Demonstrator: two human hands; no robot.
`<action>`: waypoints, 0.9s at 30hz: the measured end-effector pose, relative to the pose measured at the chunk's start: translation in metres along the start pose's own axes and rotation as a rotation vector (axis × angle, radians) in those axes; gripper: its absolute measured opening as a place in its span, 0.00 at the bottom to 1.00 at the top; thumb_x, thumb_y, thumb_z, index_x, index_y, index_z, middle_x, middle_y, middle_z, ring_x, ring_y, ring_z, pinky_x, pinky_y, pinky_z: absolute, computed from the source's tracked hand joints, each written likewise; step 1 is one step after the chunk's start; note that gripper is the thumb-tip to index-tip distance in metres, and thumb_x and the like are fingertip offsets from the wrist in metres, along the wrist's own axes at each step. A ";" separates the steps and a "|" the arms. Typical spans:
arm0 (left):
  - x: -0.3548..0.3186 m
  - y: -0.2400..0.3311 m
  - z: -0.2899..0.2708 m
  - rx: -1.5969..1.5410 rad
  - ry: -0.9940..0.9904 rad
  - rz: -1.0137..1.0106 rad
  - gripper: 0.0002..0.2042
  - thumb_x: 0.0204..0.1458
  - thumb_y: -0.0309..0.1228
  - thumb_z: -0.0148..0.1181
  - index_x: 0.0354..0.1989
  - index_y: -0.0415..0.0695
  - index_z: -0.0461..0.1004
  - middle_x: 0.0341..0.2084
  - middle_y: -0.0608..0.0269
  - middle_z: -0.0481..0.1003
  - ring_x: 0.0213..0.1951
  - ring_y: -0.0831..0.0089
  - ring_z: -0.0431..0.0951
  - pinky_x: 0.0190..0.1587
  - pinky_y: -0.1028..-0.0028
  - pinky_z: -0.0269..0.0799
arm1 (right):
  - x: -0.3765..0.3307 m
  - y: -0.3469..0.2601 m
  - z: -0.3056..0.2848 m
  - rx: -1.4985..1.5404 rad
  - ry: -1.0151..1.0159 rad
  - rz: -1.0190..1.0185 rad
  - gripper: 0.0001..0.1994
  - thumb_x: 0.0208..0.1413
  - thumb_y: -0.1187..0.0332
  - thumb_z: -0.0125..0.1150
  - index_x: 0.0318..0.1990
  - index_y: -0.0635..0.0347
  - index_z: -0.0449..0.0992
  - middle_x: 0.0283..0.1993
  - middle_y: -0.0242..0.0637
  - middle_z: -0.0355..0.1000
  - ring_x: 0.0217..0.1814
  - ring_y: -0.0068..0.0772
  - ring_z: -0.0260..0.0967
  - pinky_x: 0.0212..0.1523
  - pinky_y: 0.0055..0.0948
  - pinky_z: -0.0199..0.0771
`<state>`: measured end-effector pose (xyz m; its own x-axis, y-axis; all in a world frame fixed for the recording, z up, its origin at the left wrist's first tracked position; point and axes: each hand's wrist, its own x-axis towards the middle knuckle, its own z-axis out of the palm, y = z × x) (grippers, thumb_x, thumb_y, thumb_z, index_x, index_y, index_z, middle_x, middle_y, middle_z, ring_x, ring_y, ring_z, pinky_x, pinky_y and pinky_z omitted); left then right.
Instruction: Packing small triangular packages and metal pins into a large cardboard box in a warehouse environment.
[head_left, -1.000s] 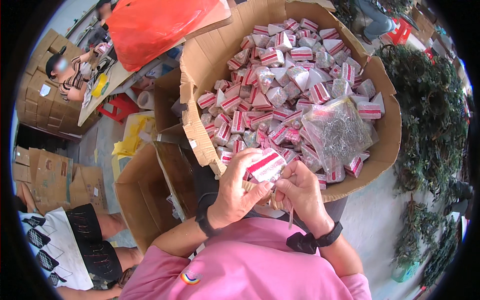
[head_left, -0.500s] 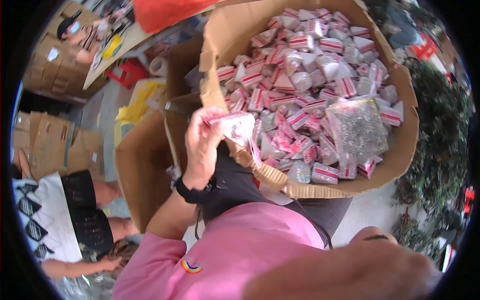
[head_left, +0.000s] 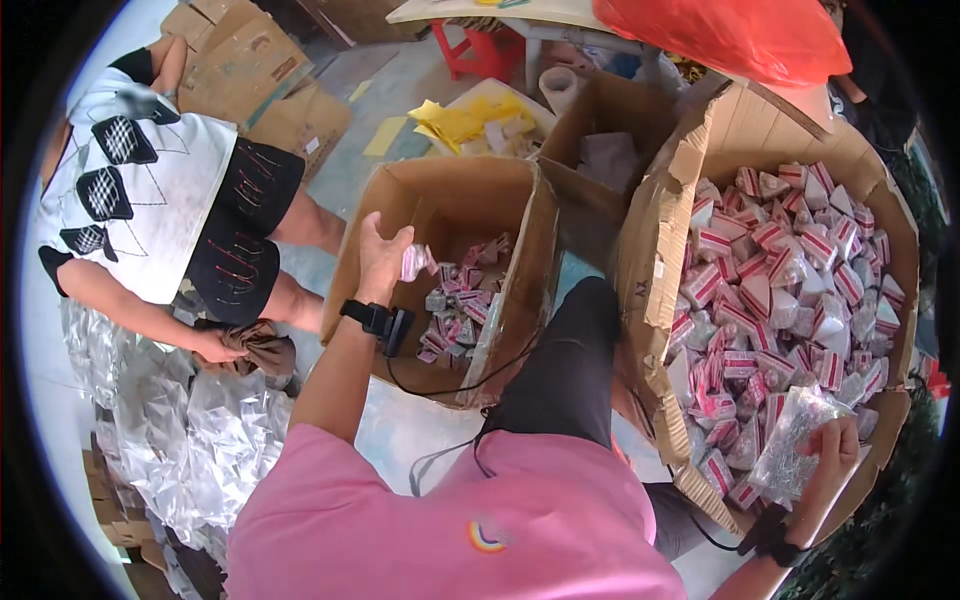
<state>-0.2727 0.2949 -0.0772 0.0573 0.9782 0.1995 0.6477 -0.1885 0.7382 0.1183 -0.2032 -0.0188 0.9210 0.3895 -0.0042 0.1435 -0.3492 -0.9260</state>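
Observation:
My left hand (head_left: pixel 381 262) is over the smaller cardboard box (head_left: pixel 385 205), thumb and fingers apart. Just below its thumb is a small pink-and-white packet (head_left: pixel 415 262), which looks free of the fingers. Several similar packets (head_left: pixel 462 305) lie on that box's floor. At the right, my right hand (head_left: pixel 838 447) has its fingers curled at the edge of a flat clear plastic bag (head_left: pixel 790 450) with silvery contents. This bag rests on a heap of wrapped, wedge-shaped white pieces with pink stripes (head_left: pixel 765 290) in the large cardboard carton (head_left: pixel 655 290).
Another person (head_left: pixel 150 210) stands at the left, holding brown cloth (head_left: pixel 255 348). Clear plastic sheeting (head_left: pixel 220 430) lies below them. Behind the boxes are a yellow-filled tray (head_left: pixel 480 120), a red stool (head_left: pixel 475 50) and a red bag (head_left: pixel 730 35).
The view has swung left. My left hand has gone from the large carton's rim to over the smaller box and spread its fingers. My right hand now shows at the clear bag.

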 end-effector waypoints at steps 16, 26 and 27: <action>-0.147 0.189 0.125 -0.385 -1.034 0.541 0.10 0.54 0.28 0.57 0.43 0.38 0.71 0.37 0.60 0.75 0.41 0.74 0.75 0.46 0.73 0.70 | 0.022 0.144 -0.069 -0.884 0.159 -0.091 0.04 0.43 0.75 0.55 0.25 0.67 0.69 0.26 0.51 0.69 0.30 0.53 0.68 0.32 0.44 0.66; -0.211 0.231 0.145 -0.289 -1.439 0.575 0.09 0.53 0.26 0.56 0.41 0.37 0.71 0.32 0.61 0.72 0.36 0.75 0.73 0.40 0.73 0.71 | 0.003 0.119 -0.084 0.163 0.392 0.253 0.05 0.52 0.71 0.60 0.26 0.60 0.73 0.24 0.28 0.69 0.22 0.16 0.61 0.20 0.19 0.59; -0.216 0.234 0.149 -0.321 -1.436 0.634 0.09 0.53 0.26 0.56 0.41 0.37 0.71 0.32 0.60 0.72 0.36 0.75 0.73 0.39 0.73 0.71 | 0.001 0.115 -0.079 0.261 0.416 0.271 0.05 0.54 0.71 0.58 0.28 0.59 0.72 0.24 0.28 0.68 0.22 0.16 0.61 0.21 0.18 0.59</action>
<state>-0.0204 0.0521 -0.0440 0.9952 -0.0290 -0.0934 0.0738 -0.4052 0.9112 0.1647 -0.3100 -0.0958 0.9853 -0.0719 -0.1551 -0.1643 -0.1467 -0.9754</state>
